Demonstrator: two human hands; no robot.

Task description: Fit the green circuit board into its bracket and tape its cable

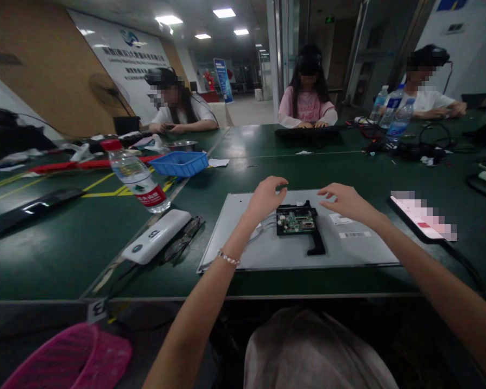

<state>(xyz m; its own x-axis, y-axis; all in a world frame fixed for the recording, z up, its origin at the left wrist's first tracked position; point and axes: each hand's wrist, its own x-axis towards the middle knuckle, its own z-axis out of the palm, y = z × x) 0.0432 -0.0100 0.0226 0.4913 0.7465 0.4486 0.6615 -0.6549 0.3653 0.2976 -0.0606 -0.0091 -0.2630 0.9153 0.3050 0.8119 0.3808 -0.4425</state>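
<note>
A flat grey panel lies on the green table near its front edge. On the panel sits a black bracket with a green circuit board in it, and thin cables run from its left side. My left hand is over the panel's back part, just left of the board, fingers curved and apart, holding nothing. To the right of the board, my right hand hovers with its fingers apart and nothing in them. A white label is on the panel's right part.
Left of the panel are a white power bank, glasses, a water bottle and a blue tray. A phone lies right. A pink basket stands below the table. Several people sit across.
</note>
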